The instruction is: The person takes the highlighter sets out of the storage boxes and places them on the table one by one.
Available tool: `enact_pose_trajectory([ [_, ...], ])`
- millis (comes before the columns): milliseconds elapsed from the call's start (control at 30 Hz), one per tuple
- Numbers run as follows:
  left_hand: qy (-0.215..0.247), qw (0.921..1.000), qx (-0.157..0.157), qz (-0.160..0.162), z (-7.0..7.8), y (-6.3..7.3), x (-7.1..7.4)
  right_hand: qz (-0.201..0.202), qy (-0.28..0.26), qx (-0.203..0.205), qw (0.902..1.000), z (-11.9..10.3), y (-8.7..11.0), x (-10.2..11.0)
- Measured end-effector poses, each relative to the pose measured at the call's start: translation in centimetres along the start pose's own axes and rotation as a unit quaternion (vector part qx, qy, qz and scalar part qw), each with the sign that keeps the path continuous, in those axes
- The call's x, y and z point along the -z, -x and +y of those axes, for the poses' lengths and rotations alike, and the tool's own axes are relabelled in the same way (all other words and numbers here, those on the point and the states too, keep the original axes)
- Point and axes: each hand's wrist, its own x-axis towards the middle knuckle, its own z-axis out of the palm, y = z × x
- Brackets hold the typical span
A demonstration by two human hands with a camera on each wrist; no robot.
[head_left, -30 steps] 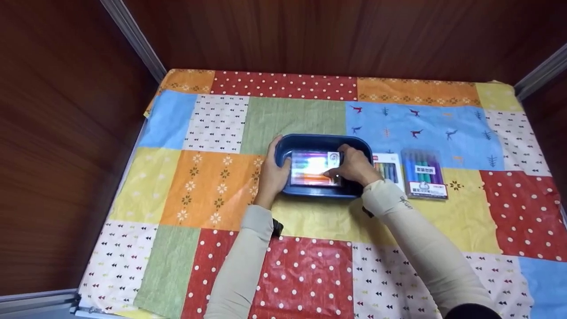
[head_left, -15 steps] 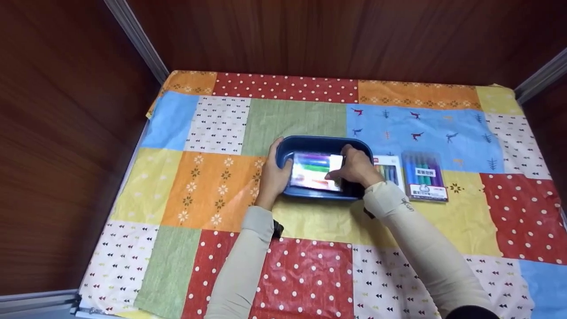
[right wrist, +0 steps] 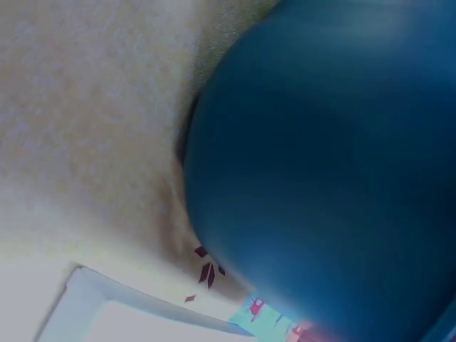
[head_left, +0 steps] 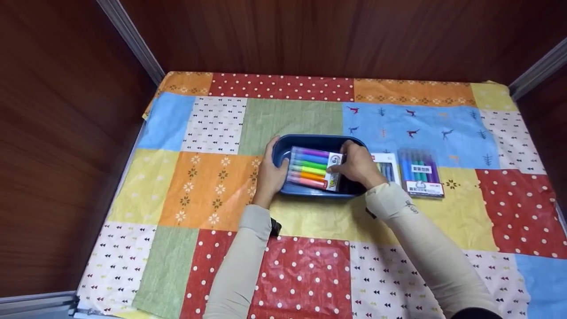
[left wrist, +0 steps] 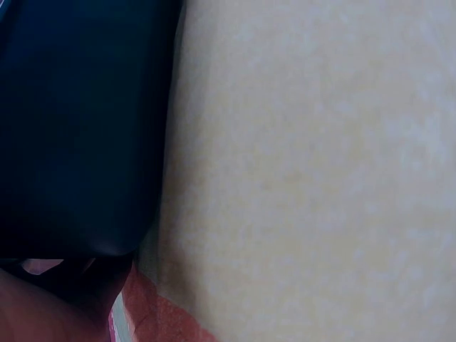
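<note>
A dark blue rectangular tub [head_left: 319, 193] stands on the tablecloth, its outer wall [left wrist: 78, 128] filling the left part of the left wrist view. My left hand [head_left: 271, 175] grips the tub's left end, thumb inside over the rim and fingers outside. Inside the tub, a clear pack of highlighters [head_left: 310, 168] in several bright colours lies slightly slanted. My right hand [head_left: 361, 164] holds this pack by its right end, thumb on top of the white label. In the right wrist view the tub's rounded corner [right wrist: 306, 171] fills the right side.
Right of the tub lies a white-framed pack of coloured pens [head_left: 387, 167], partly covered by my right hand and cuff. Beside it is a clear case of blue, green and purple pens [head_left: 420, 173]. A patchwork tablecloth [head_left: 212, 195] covers the table, with brown panels [head_left: 274, 35] behind.
The highlighter pack has turned slightly in the tub, its right end lower toward me, and the glare on it is gone. Both hands keep their places.
</note>
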Motion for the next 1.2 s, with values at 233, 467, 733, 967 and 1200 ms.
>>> enact_pose_trajectory([
  [233, 0.007, 1.0, -0.002, -0.001, 0.0, -0.1, 0.0, 0.013, 0.002, 0.016, 0.9998, -0.3, 0.6, 0.6],
  [467, 0.009, 0.9999, 0.007, -0.004, 0.0, 0.0, 0.0, 0.018, -0.005, 0.038, 0.9991, -0.1, 0.9, 0.5],
  [733, 0.011, 0.9997, 0.02, -0.011, 0.1, 0.1, 0.0, 0.039, -0.021, 0.078, 0.996, 0.4, 1.6, 0.7],
  [967, 0.005, 0.9998, 0.016, -0.011, 0.1, 0.0, 0.0, 0.029, -0.045, 0.086, 0.9949, 0.4, 2.2, 1.0],
  [1200, 0.0, 1.0, 0.004, -0.005, 0.0, 0.0, 0.2, 0.035, -0.058, 0.102, 0.9925, 0.5, 2.4, 0.8],
])
